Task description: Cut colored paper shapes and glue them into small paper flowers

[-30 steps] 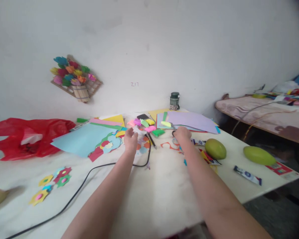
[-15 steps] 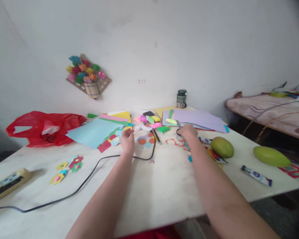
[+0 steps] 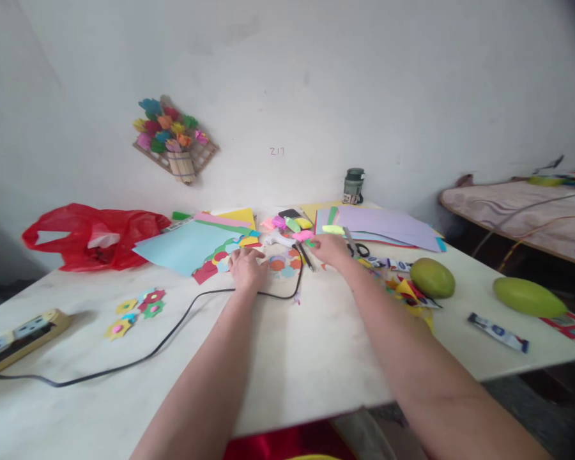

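My left hand [image 3: 247, 268] rests with its fingers apart, palm down, beside cut coloured paper pieces [image 3: 219, 259] and a cluster of pastel and orange paper circles [image 3: 282, 263]. My right hand [image 3: 331, 250] is closed at a small green packet [image 3: 311, 243], most of it hidden behind the fingers. Near its fingertips are a pink packet [image 3: 303, 236] and a black pen [image 3: 306, 257]. Black-handled scissors [image 3: 359, 250] lie just right of the right wrist. A white glue gun [image 3: 278, 239] with a black cable [image 3: 172, 329] lies between the hands.
Paper flowers [image 3: 154, 303] and a power strip [image 3: 26, 335] sit at left, a red plastic bag [image 3: 76, 227] behind them. Coloured sheets [image 3: 383, 225] lie at the back. Two green mangoes [image 3: 432, 278], paint tubes [image 3: 498, 332] and paper scraps [image 3: 407, 291] are at right.
My right hand has moved left from the scissors to the green packet, uncovering the scissors' handles. My left hand has spread and lowered its fingers. The view has shifted slightly.
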`<state>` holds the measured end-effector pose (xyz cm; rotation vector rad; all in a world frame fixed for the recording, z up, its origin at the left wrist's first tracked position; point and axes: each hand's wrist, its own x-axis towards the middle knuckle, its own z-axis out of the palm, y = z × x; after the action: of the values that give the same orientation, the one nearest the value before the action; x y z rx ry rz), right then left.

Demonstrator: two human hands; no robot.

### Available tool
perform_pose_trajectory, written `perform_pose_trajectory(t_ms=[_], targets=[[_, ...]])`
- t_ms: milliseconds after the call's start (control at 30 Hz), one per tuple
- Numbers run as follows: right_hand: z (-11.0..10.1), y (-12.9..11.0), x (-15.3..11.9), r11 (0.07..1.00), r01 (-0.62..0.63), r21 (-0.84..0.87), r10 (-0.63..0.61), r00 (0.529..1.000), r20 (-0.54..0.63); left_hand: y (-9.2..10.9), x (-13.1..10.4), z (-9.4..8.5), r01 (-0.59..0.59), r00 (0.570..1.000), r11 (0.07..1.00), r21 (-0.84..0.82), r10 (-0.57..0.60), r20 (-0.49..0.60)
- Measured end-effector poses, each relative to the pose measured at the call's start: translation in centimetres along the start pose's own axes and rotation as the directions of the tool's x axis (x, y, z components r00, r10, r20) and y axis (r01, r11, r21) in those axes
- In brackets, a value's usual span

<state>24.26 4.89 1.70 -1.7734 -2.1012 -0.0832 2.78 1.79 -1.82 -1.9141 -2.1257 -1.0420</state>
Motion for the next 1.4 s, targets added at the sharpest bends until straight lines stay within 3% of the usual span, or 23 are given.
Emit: perform_pose_trajectory(t_ms=[133, 233, 467, 633, 1000, 1400], targets=[[0.8, -3.0, -0.3, 0.983, 0.160, 0.088, -0.169, 0.980, 0.102, 0.4, -0.1, 0.4, -0.031, 0.999, 0.999, 0.023, 0.031, 0.032], [1.8, -4.3, -0.4, 0.969, 0.241, 0.063, -0.247, 0.958, 0.144, 0.8, -0.1, 0.8, -0.047, 0.997, 0.998, 0.045, 0.044, 0.070], [4.1, -5.1, -0.5, 0.946, 0.323, -0.038, -0.319, 0.943, 0.093, 0.8, 0.1, 1.0, -0.047, 0.987, 0.997, 0.067, 0.035, 0.159], [4.5, -5.3, -0.5, 0.965, 0.261, 0.012, -0.261, 0.961, 0.089, 0.9, 0.1, 0.8, 0.002, 0.976, 0.998, 0.066, -0.016, 0.217], [5.0, -6.2, -0.4, 0.978, 0.202, 0.048, -0.205, 0.975, 0.087, 0.8, 0.2, 1.2, -0.022, 0.962, 0.998, 0.067, 0.003, 0.273], [4.7, -6.3, -0.3, 0.980, 0.159, 0.123, -0.171, 0.981, 0.095, 0.2, 0.4, 1.2, 0.004, 0.976, 0.995, -0.102, 0.018, 0.218]])
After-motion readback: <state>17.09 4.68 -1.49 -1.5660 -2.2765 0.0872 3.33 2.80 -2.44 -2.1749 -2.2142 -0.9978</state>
